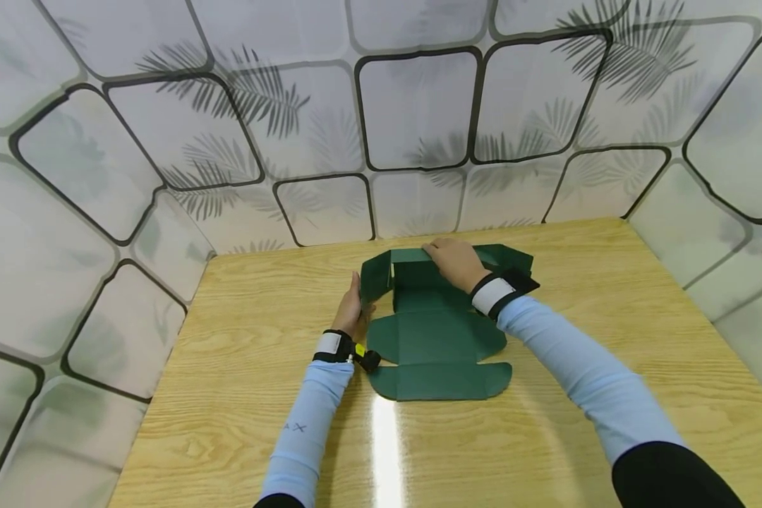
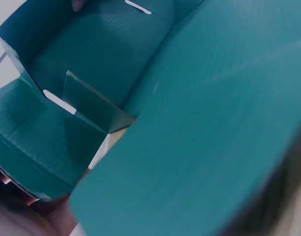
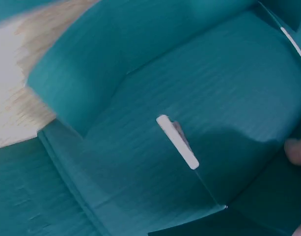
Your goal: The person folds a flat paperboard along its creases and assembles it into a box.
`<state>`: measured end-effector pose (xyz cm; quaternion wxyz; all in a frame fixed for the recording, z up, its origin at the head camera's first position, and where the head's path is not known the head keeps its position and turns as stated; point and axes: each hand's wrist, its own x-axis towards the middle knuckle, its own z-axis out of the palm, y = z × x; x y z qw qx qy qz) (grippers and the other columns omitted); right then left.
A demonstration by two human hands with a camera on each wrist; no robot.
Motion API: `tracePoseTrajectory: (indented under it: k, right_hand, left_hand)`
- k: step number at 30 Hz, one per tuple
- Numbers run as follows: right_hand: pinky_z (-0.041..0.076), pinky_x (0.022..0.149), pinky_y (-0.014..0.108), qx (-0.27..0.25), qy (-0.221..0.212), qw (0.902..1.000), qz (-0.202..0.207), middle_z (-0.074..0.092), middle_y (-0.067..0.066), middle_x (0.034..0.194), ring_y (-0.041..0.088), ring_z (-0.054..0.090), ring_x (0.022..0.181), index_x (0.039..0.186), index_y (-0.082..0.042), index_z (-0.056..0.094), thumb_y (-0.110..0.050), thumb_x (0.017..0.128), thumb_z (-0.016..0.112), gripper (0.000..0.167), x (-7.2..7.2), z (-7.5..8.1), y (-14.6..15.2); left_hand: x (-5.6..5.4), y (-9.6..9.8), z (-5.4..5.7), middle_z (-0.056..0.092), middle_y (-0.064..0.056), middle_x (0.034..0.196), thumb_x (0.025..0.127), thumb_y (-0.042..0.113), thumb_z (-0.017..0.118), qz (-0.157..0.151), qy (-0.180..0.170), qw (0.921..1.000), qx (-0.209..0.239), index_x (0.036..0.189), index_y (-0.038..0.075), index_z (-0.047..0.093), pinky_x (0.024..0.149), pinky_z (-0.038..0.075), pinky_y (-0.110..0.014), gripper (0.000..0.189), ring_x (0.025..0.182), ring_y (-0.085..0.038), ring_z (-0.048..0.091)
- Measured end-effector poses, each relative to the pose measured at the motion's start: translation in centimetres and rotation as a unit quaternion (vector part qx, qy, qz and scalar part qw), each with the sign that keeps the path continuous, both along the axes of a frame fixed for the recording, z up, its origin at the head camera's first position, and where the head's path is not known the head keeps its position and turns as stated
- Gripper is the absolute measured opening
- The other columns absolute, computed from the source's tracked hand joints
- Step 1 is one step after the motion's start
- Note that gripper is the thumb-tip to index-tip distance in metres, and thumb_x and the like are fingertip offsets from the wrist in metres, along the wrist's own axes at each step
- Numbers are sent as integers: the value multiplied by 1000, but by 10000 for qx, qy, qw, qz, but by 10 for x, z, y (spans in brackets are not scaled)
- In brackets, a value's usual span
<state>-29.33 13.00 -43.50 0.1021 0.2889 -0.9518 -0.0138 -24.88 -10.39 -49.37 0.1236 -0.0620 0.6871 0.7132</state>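
Note:
A green cardboard box (image 1: 444, 337), partly folded, lies on the table with its back part raised and its front panels flat. My right hand (image 1: 457, 263) grips the top of the raised back wall, a fingertip (image 3: 296, 151) showing inside it in the right wrist view. On the left, my left hand (image 1: 351, 310) rests against the outside of a raised side flap (image 1: 376, 276), its fingers pointing up and away. The left wrist view shows part of that hand below the flap; most of it is hidden. White slots (image 3: 178, 142) show at the folds.
The wooden table (image 1: 241, 367) extends on both sides of the box and in front of it. Patterned curtain-like walls (image 1: 419, 113) stand behind the table and at its left and right. A bright reflection crosses the tabletop in front.

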Motion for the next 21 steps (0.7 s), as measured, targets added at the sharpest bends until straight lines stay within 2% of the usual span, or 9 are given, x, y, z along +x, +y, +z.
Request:
tracePoseTrajectory:
  k: [3,6,9,12,16,19,21]
  right_hand:
    - [55,67,38,-158,-7,9999,-10,65,17,118,31,64,102,132,-6,58,2,91,61,42,2,-12,2]
    - [49,55,34,-379,35,9993,31,65,16,115,30,63,100,134,-10,58,5,94,55,43,7,-21,4]
    - [46,53,33,-537,312,9978,213,63,16,114,30,62,101,135,-12,57,6,95,53,44,9,-25,4]
    - [51,59,34,-601,663,9952,400,62,17,114,31,61,103,135,-11,56,6,93,55,45,10,-26,2]
    - [55,70,37,-606,918,9928,478,61,17,115,31,60,104,135,-11,56,4,93,57,45,10,-26,-1]
    - [55,76,38,-564,1015,9919,512,60,18,115,31,60,103,136,-11,55,3,93,58,45,10,-27,-2]
    - [54,78,38,-540,1082,9912,543,59,18,116,31,60,103,136,-10,55,3,93,58,45,10,-29,-2]
  left_hand:
    - [1,3,0,34,-25,150,104,51,15,-71,-5,9994,344,149,-2,32,107,39,-53,71,138,-37,34]
    - [2,4,-2,36,-26,149,105,49,14,-255,115,9994,214,149,-1,30,104,43,-50,69,136,-38,38]
    - [2,4,-3,42,-25,141,106,47,13,-482,306,9984,7,147,0,35,103,43,-45,66,128,-34,44]
    - [3,4,-3,40,-21,145,106,45,15,-782,528,9955,-115,149,4,33,109,35,-47,62,132,-32,41]
    - [3,3,-3,23,-21,158,107,42,25,-1159,865,9892,-231,154,3,20,115,23,-56,62,145,-38,24]
    - [2,2,-2,26,-23,156,106,31,36,-1246,1087,9858,-306,154,4,20,116,23,-55,57,144,-39,25]
    - [2,2,-1,32,-22,153,103,20,46,-1290,1224,9831,-434,154,7,22,115,27,-53,57,142,-39,30]
